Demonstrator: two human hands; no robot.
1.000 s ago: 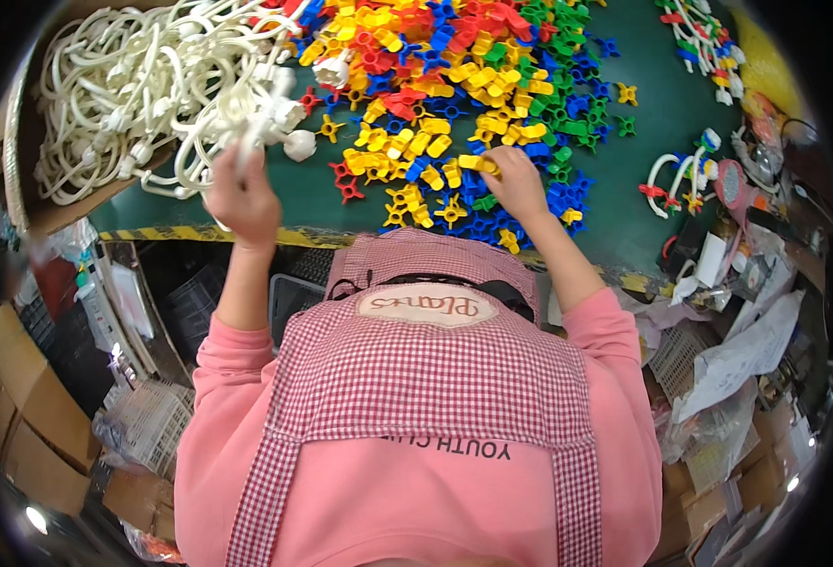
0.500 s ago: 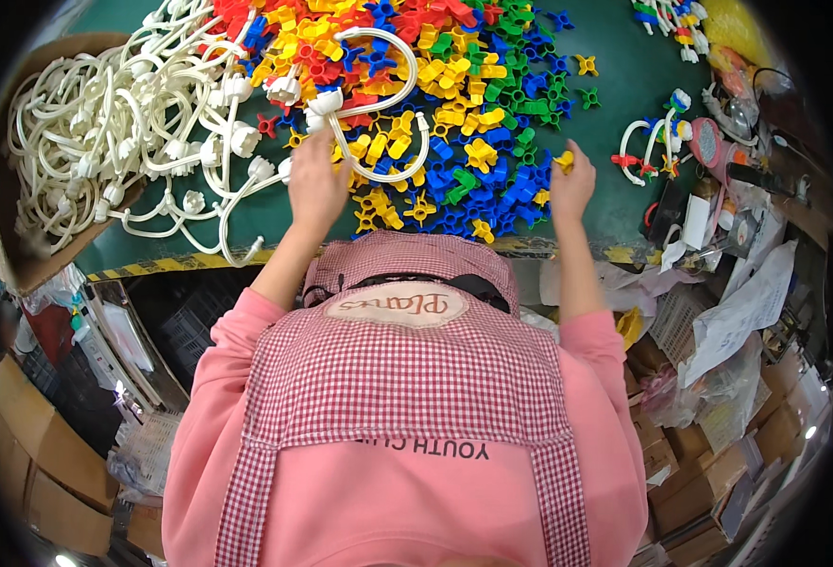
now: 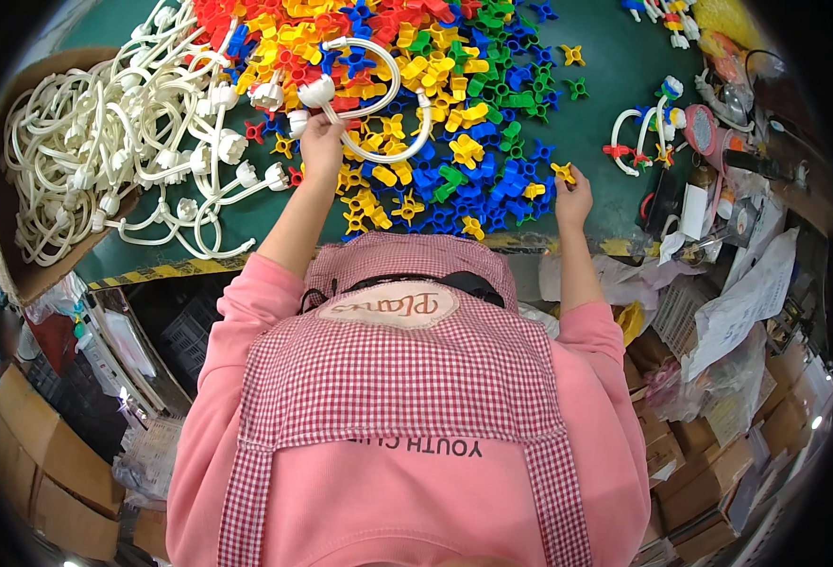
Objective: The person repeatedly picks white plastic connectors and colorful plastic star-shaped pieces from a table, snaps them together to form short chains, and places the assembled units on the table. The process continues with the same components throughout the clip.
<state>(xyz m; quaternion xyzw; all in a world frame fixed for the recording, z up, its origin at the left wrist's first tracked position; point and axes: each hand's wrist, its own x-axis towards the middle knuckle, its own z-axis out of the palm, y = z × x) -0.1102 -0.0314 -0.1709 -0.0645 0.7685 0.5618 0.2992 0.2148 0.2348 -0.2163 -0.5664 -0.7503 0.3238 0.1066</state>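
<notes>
White flexible tube [image 3: 398,76], upper centre, pinched at its knobbed joint by the left hand [image 3: 322,149], likely light, springy, best gripped there; yellow pronged connector [image 3: 563,173], upper right, fingertip-held by the right hand [image 3: 575,198], probably light, rigid.

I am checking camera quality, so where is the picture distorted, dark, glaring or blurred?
Head view: the cardboard box looks bent near the picture's edge; corners are black; a bright spot glares lower right; left hand and right hand look fairly sharp.
</notes>
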